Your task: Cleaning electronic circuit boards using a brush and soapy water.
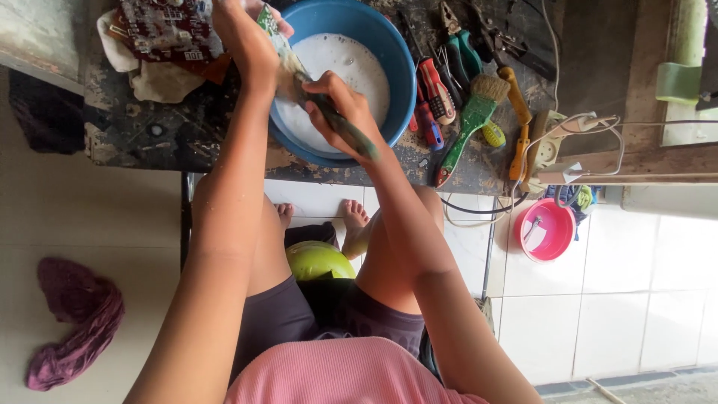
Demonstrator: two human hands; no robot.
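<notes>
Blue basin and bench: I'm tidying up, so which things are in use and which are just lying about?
In use: blue basin, brush in right hand, green board in left hand.
Lying about: screwdrivers, spare brush, red board, pink bucket.

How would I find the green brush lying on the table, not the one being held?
Start at the big blue basin of milky water on the worn dark workbench. Just right of it lies a heap of screwdrivers and pliers. The green-handled brush lies there, the only tool with pale bristles.
</notes>
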